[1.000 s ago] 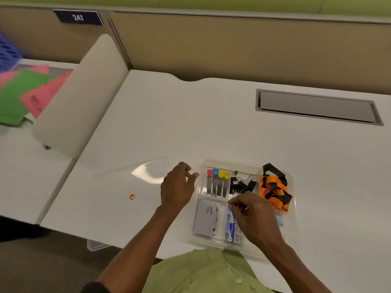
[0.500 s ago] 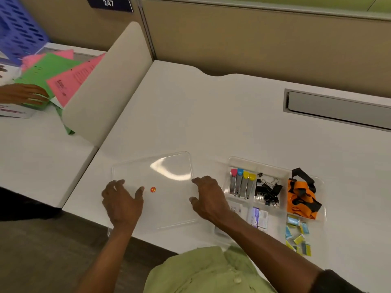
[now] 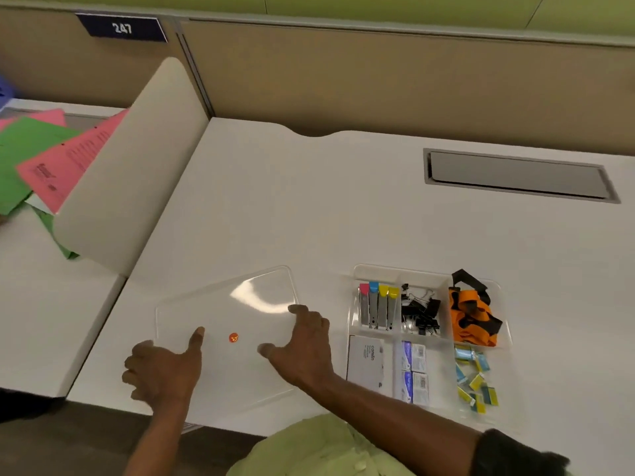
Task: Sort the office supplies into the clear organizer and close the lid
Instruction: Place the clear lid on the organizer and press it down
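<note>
The clear lid (image 3: 240, 304), marked by a small orange sticker (image 3: 233, 337), is tilted with its near edge lifted off the white desk. My left hand (image 3: 165, 369) grips its near-left edge, thumb on top. My right hand (image 3: 302, 341) holds its right edge. To the right lies the clear organizer (image 3: 357, 269), uncovered. Its compartments hold colour-tipped staple strips (image 3: 377, 307), black binder clips (image 3: 421, 314), an orange and black lanyard (image 3: 472, 314), a grey box (image 3: 366, 360), small staple boxes (image 3: 414, 372) and blue and yellow clips (image 3: 476, 379).
A beige curved divider (image 3: 130, 173) stands at the desk's left edge. Behind it, pink and green folders (image 3: 41, 159) lie on the neighbouring desk. A grey cable hatch (image 3: 519, 175) is set into the desk at the back right. Tan partition walls close off the far side.
Both hands left the organizer and went left to the lid. They now hold it by its edges, and its near side has come up off the desk.
</note>
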Available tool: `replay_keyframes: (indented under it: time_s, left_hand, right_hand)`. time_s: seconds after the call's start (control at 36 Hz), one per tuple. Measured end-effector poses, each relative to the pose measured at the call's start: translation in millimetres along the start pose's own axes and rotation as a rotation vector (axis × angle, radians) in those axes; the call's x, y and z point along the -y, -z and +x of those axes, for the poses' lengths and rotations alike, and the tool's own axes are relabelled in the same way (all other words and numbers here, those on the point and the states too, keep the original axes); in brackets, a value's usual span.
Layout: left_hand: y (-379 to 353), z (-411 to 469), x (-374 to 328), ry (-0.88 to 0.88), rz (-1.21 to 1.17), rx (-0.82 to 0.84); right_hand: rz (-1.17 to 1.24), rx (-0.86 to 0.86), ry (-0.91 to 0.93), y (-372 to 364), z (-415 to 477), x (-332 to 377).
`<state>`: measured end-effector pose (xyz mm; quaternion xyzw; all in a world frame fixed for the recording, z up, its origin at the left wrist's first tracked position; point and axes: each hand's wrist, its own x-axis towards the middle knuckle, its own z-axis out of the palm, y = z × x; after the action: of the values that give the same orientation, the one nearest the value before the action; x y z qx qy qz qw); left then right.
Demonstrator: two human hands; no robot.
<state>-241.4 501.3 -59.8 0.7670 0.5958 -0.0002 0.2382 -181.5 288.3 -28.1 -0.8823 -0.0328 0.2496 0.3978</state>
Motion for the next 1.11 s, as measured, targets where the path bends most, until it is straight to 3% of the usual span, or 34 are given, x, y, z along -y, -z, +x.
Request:
replay_keyframes:
  time_s: [0.11, 0.22, 0.44, 0.72, 0.94, 1.11]
  left_hand:
    - [13.4, 19.1, -4.8, 0.100, -0.055, 0.029]
    - [19.5, 20.2, -13.1, 0.006, 0.026, 0.028]
    - [6.2, -22.9, -63.3, -0.172, -0.217, 0.079]
    - [-34.3, -128.7, -137.6, -0.500, -0.367, 0.286]
    - [-61.0, -186.7, -152.9, -0.646, -0.251, 0.423]
    - [-72.3, -209.4, -134.7, -0.674, -0.144, 0.423]
  right_hand:
    - [0.156, -0.008, -0.084, 10.5, 2.3, 7.0]
    - [0.239, -0.049, -0.051, 26.0, -4.0, 11.9]
    - [0.136, -0.391, 0.155, 86.3, -27.4, 1.8]
    - [0.158, -0.607, -0.085, 190.8, -48.6, -73.9]
    - [0.152, -0.630, -0.228, 227.5, -66.4, -135.0]
    - [0.107, -0.645, -0.245, 223.3, -85.4, -169.3]
